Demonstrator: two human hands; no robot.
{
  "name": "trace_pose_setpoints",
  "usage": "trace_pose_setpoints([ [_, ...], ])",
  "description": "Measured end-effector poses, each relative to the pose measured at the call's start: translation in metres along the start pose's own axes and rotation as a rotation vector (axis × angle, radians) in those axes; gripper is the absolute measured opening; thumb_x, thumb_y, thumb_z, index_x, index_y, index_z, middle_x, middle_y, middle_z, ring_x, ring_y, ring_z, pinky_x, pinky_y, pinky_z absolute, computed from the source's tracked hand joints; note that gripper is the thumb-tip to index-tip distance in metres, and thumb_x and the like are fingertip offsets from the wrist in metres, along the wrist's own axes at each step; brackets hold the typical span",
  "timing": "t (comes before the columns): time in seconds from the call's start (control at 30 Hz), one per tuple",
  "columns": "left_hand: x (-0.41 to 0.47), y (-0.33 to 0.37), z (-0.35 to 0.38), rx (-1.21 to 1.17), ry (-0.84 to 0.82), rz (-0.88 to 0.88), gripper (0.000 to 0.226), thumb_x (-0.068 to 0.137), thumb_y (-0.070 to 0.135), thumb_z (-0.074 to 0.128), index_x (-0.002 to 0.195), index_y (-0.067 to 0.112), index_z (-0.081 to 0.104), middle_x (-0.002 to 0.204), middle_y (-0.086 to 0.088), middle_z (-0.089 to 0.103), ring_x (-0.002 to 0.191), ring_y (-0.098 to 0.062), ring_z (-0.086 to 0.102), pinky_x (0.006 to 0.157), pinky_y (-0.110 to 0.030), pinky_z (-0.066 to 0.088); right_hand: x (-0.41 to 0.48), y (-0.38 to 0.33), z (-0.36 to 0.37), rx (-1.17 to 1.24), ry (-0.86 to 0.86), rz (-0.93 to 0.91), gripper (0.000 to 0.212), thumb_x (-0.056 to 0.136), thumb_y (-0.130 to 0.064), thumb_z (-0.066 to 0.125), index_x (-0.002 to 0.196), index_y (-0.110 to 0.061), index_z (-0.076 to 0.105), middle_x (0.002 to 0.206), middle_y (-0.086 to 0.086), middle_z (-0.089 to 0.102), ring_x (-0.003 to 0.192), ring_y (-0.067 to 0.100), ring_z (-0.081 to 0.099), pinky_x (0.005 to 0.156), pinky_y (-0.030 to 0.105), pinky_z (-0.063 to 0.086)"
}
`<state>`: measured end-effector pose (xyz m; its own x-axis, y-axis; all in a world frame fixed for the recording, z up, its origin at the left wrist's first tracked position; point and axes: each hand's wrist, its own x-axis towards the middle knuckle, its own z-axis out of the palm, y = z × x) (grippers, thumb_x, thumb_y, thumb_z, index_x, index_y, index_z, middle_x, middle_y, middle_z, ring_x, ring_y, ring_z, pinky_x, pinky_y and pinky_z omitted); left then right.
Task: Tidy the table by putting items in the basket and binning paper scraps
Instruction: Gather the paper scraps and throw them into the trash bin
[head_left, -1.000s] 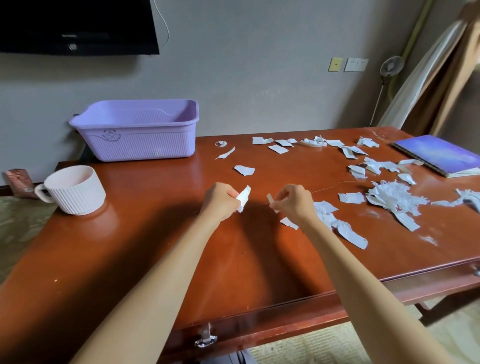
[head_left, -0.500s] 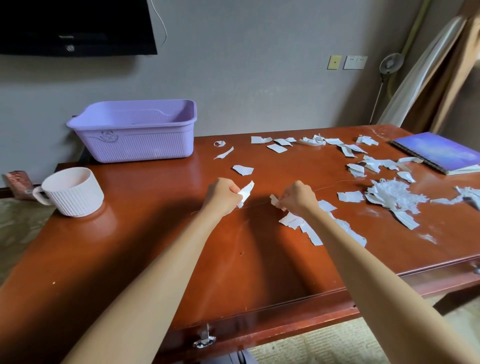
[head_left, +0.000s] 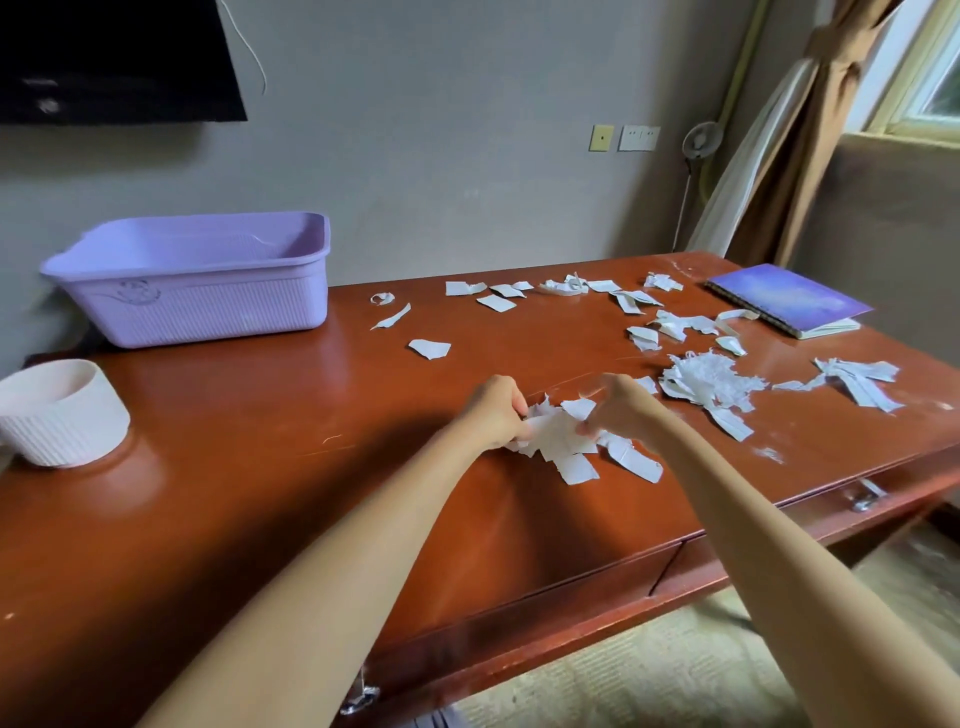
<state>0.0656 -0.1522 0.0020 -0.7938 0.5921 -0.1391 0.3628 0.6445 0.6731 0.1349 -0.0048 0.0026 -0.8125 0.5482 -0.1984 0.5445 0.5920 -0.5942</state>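
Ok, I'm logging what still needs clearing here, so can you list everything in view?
table: one, reddish-brown wood, fills the foreground
basket: one, lilac, far left of the table, by the wall
mug: one, white and ribbed, at the table's left edge
notebook: one, purple cover, at the table's far right corner
paper scraps: many, white, scattered over the table's right half
scrap bunch: one, white, mid-table between the hands
television: one, black, on the wall at upper left
curtain: one, brown, upper right
left hand: one, pinches the scrap bunch's left side
right hand: one, grips its right side
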Motion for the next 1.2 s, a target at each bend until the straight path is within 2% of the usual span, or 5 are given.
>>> trace_pose_setpoints([
  [0.17, 0.006, 0.005, 0.018, 0.135, -0.025, -0.023, 0.075, 0.079, 0.021, 0.074, 0.140, 0.011, 0.032, 0.139, -0.013, 0.042, 0.124, -0.029, 0.048, 0.101, -0.039, 0.046, 0.003, 0.010, 0.006, -0.145, -0.036, 0.024, 0.072, 0.075, -0.021, 0.076, 0.137, -0.009, 0.040, 0.136, 0.011, 0.049, 0.122, 0.027, 0.050, 0.092, 0.031, 0.045],
  [0.4, 0.013, 0.007, 0.024, 0.193, 0.041, -0.046, 0.056, 0.074, 0.019, 0.079, 0.121, 0.011, 0.050, 0.130, -0.009, 0.043, 0.120, -0.028, 0.047, 0.092, -0.039, 0.052, 0.004, 0.003, 0.008, -0.165, -0.016, 0.031, 0.040, 0.073, -0.025, 0.075, 0.106, -0.006, 0.065, 0.104, 0.009, 0.058, 0.088, 0.017, 0.052, 0.053, 0.020, 0.040],
  [0.73, 0.019, -0.007, 0.008, 0.060, 0.195, -0.117, 0.049, 0.081, 0.015, 0.072, 0.123, 0.009, 0.048, 0.127, -0.011, 0.056, 0.118, -0.027, 0.054, 0.089, -0.032, 0.051, 0.007, 0.003, 0.014, 0.009, 0.046, -0.020, 0.025, 0.077, -0.011, 0.073, 0.093, -0.010, 0.054, 0.098, 0.009, 0.057, 0.066, 0.010, 0.049, 0.047, 0.015, 0.035],
  [0.93, 0.015, -0.002, -0.007, 0.084, 0.165, -0.106, 0.049, 0.086, 0.019, 0.067, 0.129, 0.004, 0.052, 0.134, -0.011, 0.055, 0.123, -0.026, 0.053, 0.093, -0.029, 0.048, 0.007, -0.002, 0.012, 0.289, 0.116, -0.017, 0.045, 0.082, -0.005, 0.068, 0.125, -0.001, 0.054, 0.115, 0.012, 0.055, 0.098, 0.023, 0.054, 0.061, 0.020, 0.047],
  [1.2, 0.019, 0.009, 0.002, 0.056, 0.032, -0.047, 0.054, 0.082, 0.020, 0.071, 0.130, 0.004, 0.052, 0.132, -0.012, 0.055, 0.118, -0.025, 0.054, 0.089, -0.029, 0.047, 0.016, 0.011, -0.008, 0.717, 0.277, 0.279, 0.019, 0.089, -0.009, 0.055, 0.103, 0.002, 0.061, 0.094, 0.017, 0.055, 0.102, 0.034, 0.059, 0.084, 0.038, 0.054],
])
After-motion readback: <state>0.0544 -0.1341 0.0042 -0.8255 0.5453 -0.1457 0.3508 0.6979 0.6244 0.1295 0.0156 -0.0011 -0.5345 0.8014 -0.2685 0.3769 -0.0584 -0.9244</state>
